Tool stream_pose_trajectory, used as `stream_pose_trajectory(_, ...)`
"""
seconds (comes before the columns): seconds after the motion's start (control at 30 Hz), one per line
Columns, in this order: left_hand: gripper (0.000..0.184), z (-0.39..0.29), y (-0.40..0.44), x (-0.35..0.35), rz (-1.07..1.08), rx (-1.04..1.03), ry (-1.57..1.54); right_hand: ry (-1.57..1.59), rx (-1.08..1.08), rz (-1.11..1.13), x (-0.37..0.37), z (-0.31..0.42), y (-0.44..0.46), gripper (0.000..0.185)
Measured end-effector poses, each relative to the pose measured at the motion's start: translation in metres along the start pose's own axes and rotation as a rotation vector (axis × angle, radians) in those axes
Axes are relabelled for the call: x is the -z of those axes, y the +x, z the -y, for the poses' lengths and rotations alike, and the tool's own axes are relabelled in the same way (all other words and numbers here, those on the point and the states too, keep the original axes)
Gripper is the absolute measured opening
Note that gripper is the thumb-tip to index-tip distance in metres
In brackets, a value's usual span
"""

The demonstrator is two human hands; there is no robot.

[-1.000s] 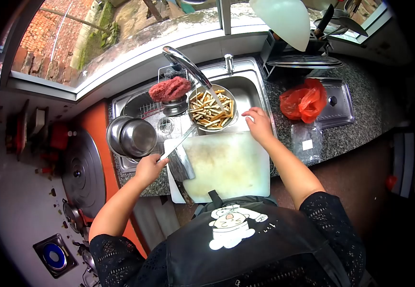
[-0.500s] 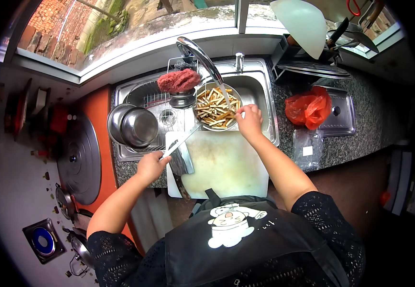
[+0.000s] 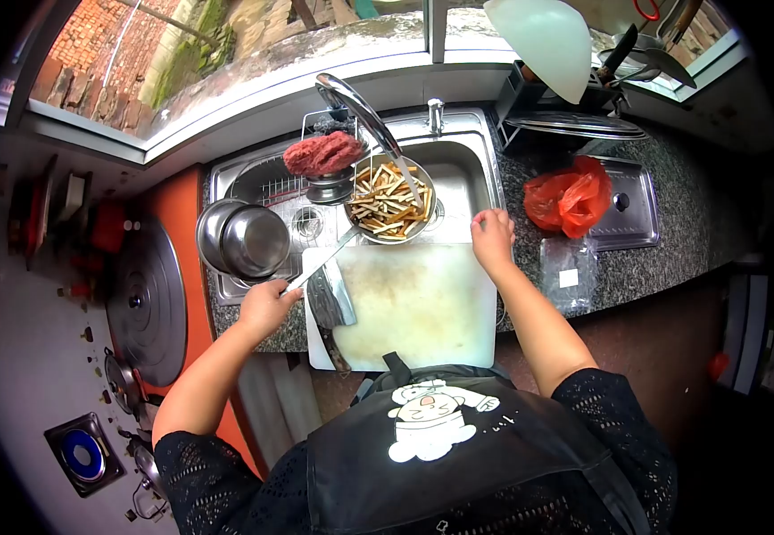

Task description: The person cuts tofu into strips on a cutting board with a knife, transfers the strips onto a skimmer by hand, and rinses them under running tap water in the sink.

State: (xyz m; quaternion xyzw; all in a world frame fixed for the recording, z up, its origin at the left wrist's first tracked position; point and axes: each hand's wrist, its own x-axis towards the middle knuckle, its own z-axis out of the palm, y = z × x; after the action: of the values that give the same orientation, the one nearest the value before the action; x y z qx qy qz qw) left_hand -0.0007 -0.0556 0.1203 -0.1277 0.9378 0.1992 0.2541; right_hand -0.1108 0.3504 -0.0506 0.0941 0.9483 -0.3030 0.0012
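Observation:
My left hand [image 3: 264, 308] grips the handle of a long-handled metal strainer [image 3: 364, 236]. The strainer's round bowl sits over the sink beneath the faucet [image 3: 378, 125] and is full of thin brown-and-white strips [image 3: 391, 198]; water seems to run onto them. My right hand [image 3: 492, 239] is over the sink's right front edge, apart from the strainer. Its fingers are curled together, and whatever they may hold is hidden. Below the strainer's handle, a cleaver [image 3: 338, 290] lies on the left side of a white cutting board [image 3: 418, 308].
Steel bowls [image 3: 257, 241] stand at the sink's left, near a reddish cloth-like bundle [image 3: 322, 153] on a rack. To the right are a red plastic bag [image 3: 574, 198], a clear bag [image 3: 568, 290] and a steel tray [image 3: 637, 227]. A dark rack [image 3: 538, 98] holds a lid and utensils.
My right hand has left the strainer's rim and moved right and slightly down. My left hand still holds the handle. The whole view has shifted slightly.

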Motion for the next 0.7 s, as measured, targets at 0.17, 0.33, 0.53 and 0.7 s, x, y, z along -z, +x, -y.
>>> stream_pose_trajectory(0.17, 0.038, -0.016, 0.005, 0.013, 0.051, -0.019, 0.051, 0.022, -0.068, 0.014, 0.010, -0.021, -0.006, 0.013)
stream_pose_trajectory(0.33, 0.039, -0.029, 0.014, 0.008, 0.092, -0.088, 0.070, 0.035, -0.094, 0.016, 0.016, -0.033, -0.010, 0.014)
stream_pose_trajectory(0.53, 0.037, -0.051, 0.016, 0.008, 0.169, -0.101, 0.065, 0.023, -0.113, 0.017, 0.013, -0.040, -0.011, 0.015)
stream_pose_trajectory(0.7, 0.041, -0.053, 0.009, 0.017, 0.206, -0.049, 0.060, 0.032, -0.128, 0.018, 0.015, -0.045, -0.012, 0.016)
